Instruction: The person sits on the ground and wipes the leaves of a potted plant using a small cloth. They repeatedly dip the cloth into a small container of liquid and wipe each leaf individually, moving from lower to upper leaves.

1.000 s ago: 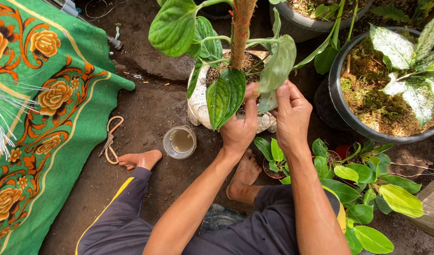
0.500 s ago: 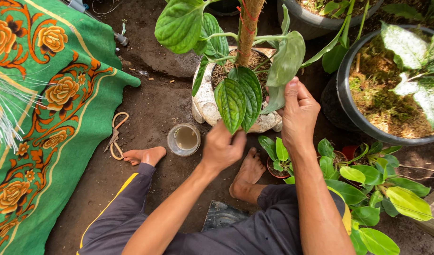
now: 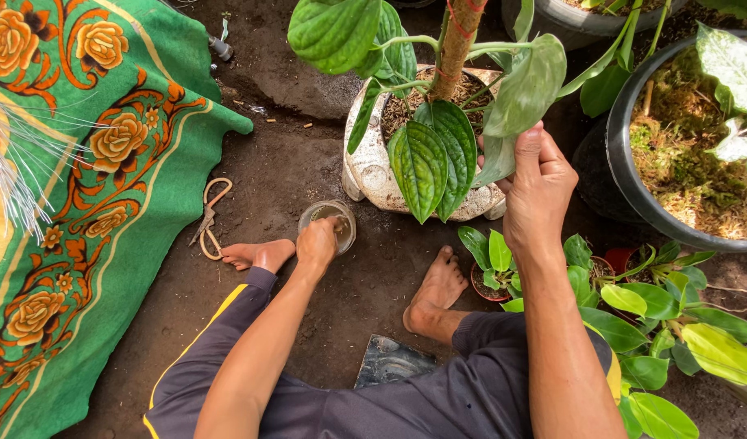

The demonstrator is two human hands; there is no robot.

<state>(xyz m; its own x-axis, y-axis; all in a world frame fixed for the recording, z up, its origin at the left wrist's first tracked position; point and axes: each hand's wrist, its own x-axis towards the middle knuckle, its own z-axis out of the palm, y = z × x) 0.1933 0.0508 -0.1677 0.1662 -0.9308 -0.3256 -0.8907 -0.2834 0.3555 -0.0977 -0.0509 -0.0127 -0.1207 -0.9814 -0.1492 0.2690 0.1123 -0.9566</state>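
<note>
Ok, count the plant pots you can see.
4: a white pot by the right hand, a black pot at right, a dark pot at top, a small one by the foot. Leaves may hide more.

Bare dark soil [image 3: 308,171] makes the floor, damp-looking and littered with small bits, lit by daylight with soft shade towards 12 o'clock. A green cloth [image 3: 105,211] with orange roses lies spread from 9 to 7 o'clock, with scissors [image 3: 209,219] on the soil just beside its edge. At 2 o'clock stands a black pot [image 3: 633,162] filled with moss, and at 4 o'clock a low plant [image 3: 682,325] with light green leaves grows.
</note>
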